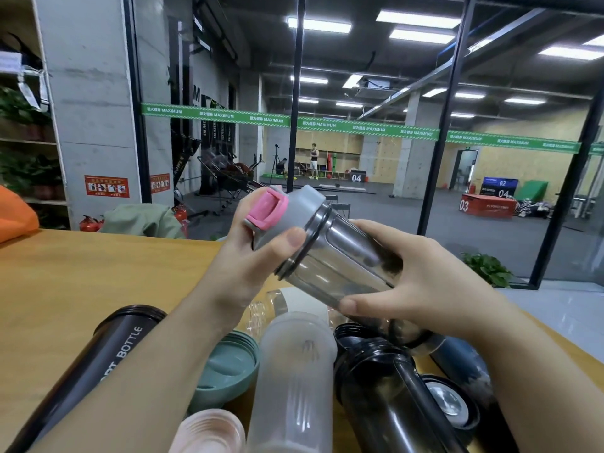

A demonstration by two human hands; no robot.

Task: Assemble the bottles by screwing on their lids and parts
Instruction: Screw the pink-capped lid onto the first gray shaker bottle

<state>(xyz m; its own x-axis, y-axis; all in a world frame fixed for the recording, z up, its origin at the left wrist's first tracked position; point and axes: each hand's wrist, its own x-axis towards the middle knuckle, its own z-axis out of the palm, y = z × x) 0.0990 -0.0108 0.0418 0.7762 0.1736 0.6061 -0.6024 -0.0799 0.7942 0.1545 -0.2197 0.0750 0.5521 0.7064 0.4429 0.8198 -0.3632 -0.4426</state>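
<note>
Lower left of frame: black bottle (108,351) lettered "BOTTLE" lies on its side on the wooden table (65,276), uncapped. Beside it a green lid (225,371) and a pink ribbed part (209,429), apparently waiting their turn.

Centre left: left hand (258,243) wraps the grey lid (294,217) with pink flip cap (266,209), thumb laid across the lid's skirt, fingers behind. Grip suits turning the lid.

Centre: smoky clear bottle (346,266) held tilted above the table, mouth toward upper left, lid seated on its neck. Whether the thread is fully home cannot be told.

Centre right: right hand (421,289) clasps the bottle's body from below and right, thumb on the near side; probably steadying it against the twist.

Bottom centre to right: frosted bottle (294,380), dark bottle (392,403), black cap (447,400) lie under the hands.
</note>
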